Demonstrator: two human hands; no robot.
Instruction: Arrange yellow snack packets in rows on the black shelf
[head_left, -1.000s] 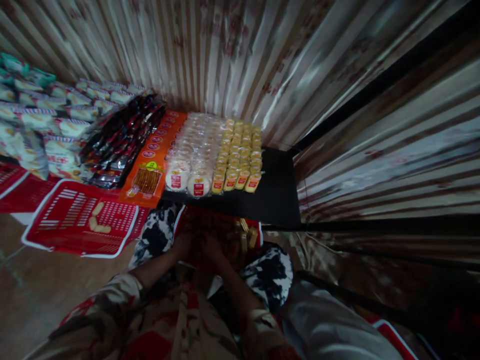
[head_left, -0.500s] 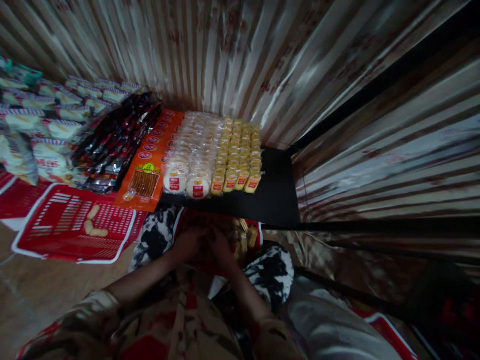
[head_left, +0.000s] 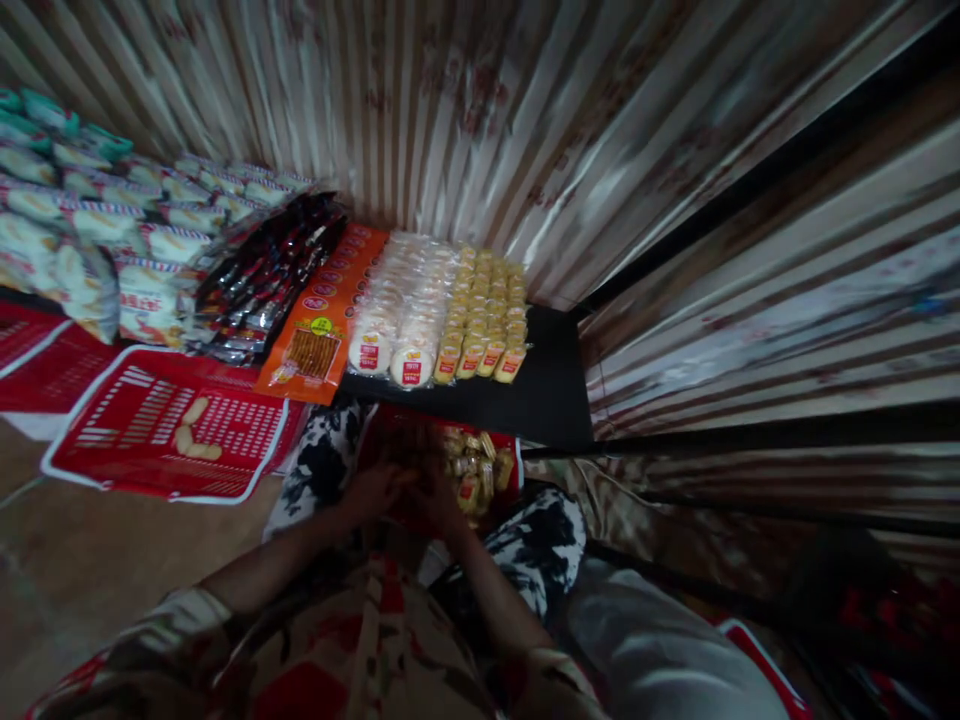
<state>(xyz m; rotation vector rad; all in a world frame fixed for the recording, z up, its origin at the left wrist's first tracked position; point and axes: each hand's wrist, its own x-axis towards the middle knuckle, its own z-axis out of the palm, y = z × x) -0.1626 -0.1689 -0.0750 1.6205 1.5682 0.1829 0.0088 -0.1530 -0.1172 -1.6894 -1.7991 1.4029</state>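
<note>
My left hand [head_left: 374, 490] and my right hand [head_left: 435, 495] meet over a red basket [head_left: 519, 462] held between my knees. The fingers of both look curled around a small orange-brown thing [head_left: 407, 477], too dark and blurred to name. Several yellow wrapped snack packets [head_left: 484, 472] lie loose in the basket, to the right of my right hand. The basket's left part is in deep shadow.
On a black table [head_left: 551, 370] stand rows of yellow packets [head_left: 484, 310], round white packets [head_left: 411, 366], an orange snack bag [head_left: 313, 350], dark packets [head_left: 262, 280] and white bags [head_left: 154, 295]. A second red basket [head_left: 127, 405] at left holds several pale snacks [head_left: 196, 445]. Striped curtains [head_left: 465, 120] hang behind.
My view has shifted slightly, so the table goods appear farther right. My hands have drawn a little back toward me, showing more yellow packets and the orange-brown thing between them.
</note>
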